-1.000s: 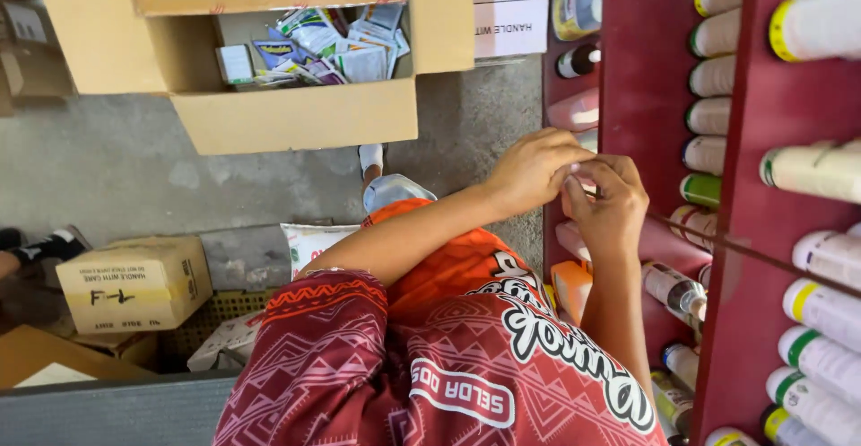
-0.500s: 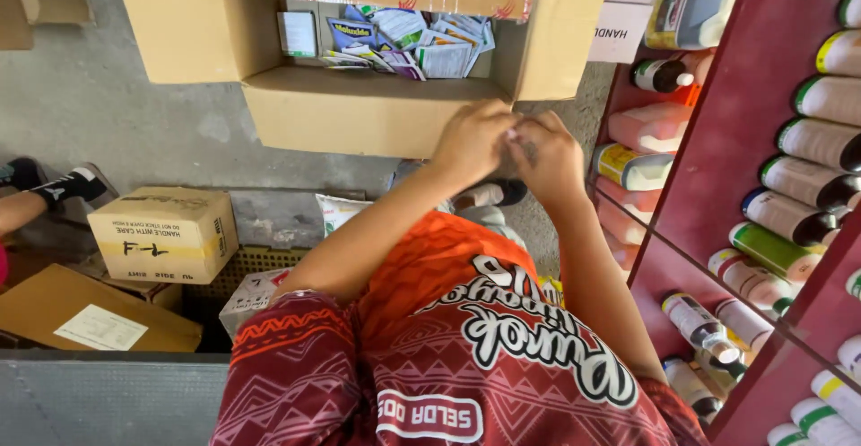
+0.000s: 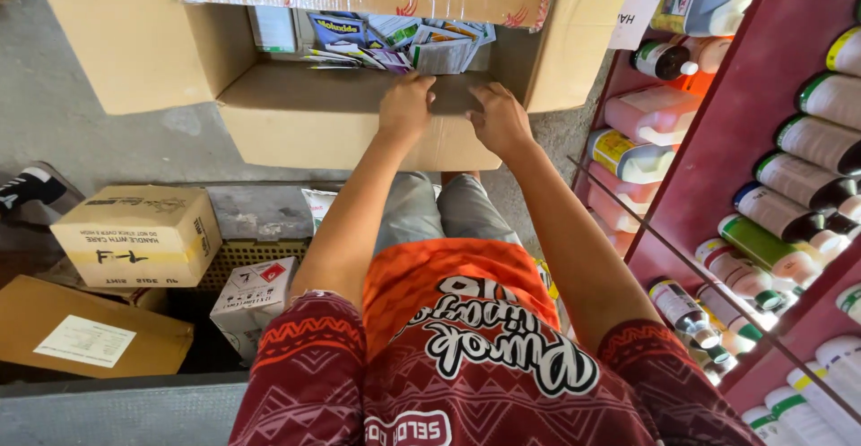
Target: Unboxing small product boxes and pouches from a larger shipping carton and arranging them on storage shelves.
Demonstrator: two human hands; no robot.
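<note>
A large open cardboard box (image 3: 134,60) stands in front of me, with several coloured sachets (image 3: 395,38) packed upright inside. My left hand (image 3: 405,105) lies palm down on the box's near flap (image 3: 305,96), fingertips at the edge of the sachets. My right hand (image 3: 500,118) rests on the same flap just beside it, fingers spread toward the sachets. Neither hand holds anything that I can see.
A dark red shelf (image 3: 717,168) with rows of lying bottles (image 3: 812,181) runs along the right. On the floor at left lie a small carton (image 3: 139,235), a white box (image 3: 251,298) and a flat brown carton (image 3: 90,334). Another person's shoe (image 3: 31,186) shows at the far left.
Both hands have moved from the shelf on the right, where they were pinched together, over to the box's near flap and have come apart. My view has swung left and down.
</note>
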